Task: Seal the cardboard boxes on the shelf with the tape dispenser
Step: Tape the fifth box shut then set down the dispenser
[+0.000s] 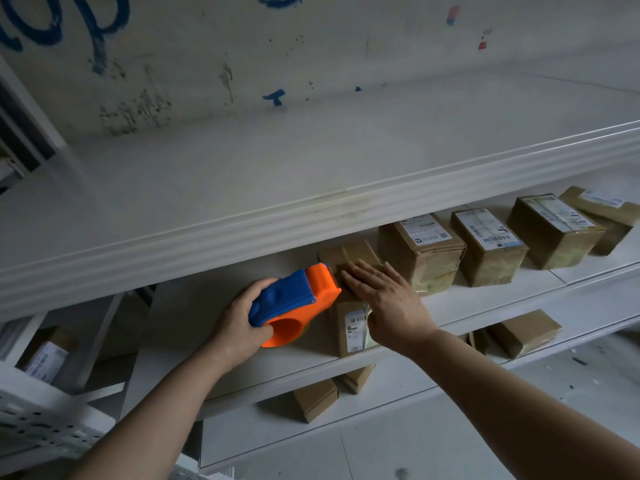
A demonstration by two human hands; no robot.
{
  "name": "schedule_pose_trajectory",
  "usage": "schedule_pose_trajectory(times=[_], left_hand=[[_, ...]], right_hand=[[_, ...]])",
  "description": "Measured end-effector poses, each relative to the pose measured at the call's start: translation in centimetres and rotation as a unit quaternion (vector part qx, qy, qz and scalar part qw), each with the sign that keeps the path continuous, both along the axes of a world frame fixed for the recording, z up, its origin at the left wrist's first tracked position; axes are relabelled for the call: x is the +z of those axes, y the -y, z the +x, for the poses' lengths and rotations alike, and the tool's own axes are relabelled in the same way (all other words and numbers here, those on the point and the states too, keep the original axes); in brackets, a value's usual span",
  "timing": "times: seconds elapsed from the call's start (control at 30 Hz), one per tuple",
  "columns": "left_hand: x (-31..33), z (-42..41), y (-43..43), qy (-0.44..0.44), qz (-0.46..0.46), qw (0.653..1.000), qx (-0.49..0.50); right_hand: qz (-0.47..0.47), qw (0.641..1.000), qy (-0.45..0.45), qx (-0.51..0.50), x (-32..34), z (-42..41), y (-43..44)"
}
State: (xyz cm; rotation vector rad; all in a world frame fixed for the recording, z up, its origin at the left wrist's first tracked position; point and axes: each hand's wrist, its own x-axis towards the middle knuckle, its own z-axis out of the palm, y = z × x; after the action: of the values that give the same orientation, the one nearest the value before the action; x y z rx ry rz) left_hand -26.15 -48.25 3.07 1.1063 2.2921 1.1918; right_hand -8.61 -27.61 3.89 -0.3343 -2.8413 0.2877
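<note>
1. Head view: a person at a white shelf works on a small cardboard box standing near the shelf's front edge; the left hand grips an orange-and-blue tape dispenser, its fingers curled round the body, the nose touching the box's top left edge.
2. Head view: the right hand lies flat on the box top, fingers straight and slightly spread, pressing the flaps down; whether tape has caught the cardboard cannot be told.
3. Head view: four labelled boxes stand in a row to the right on the same shelf, apparently taped already; more boxes sit on the tier below.
4. Judgement: the step in hand looks like the start of a strip across the seam; it would go best with the right palm holding the flaps closed and clear of the tape's path, the dispenser drawn straight and low, then tipped to cut.
</note>
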Motion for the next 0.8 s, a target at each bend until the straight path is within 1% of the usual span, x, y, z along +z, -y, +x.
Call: schedule_pose_trajectory(times=[0.1, 0.2, 0.3, 0.4, 0.5, 0.67, 0.8], left_hand=[[-0.2, -0.4, 0.0, -0.001, 0.008, 1.000, -0.012], [-0.5, -0.7, 0.1, -0.007, 0.010, 1.000, -0.024], [-0.8, -0.8, 0.0, -0.010, 0.007, 1.000, -0.025], [-1.0, -0.8, 0.1, -0.028, 0.002, 0.999, -0.025], [-1.4, -1.5, 0.7, -0.028, -0.009, 0.999, -0.022], [-2.7, -2.6, 3.9, -0.029, -0.036, 0.998, 0.043], [-2.5, -2.4, 3.0, -0.066, -0.039, 0.997, 0.028]], right_hand=[[0.036, 0.998, -0.048, 0.013, 0.0, -0.4, -0.1], [0.031, 0.998, -0.039, 0.023, 0.5, -0.7, -0.3], [0.026, 1.000, 0.009, 0.005, 0.9, -0.4, -0.5], [0.037, 0.999, 0.004, 0.013, -0.1, 0.1, -0.6], [0.046, 0.999, -0.001, 0.006, -0.6, 0.1, -0.6], [0.067, 0.998, 0.007, -0.003, -0.5, -0.1, -0.3], [0.076, 0.996, 0.030, -0.039, 0.7, -0.8, 0.6]])
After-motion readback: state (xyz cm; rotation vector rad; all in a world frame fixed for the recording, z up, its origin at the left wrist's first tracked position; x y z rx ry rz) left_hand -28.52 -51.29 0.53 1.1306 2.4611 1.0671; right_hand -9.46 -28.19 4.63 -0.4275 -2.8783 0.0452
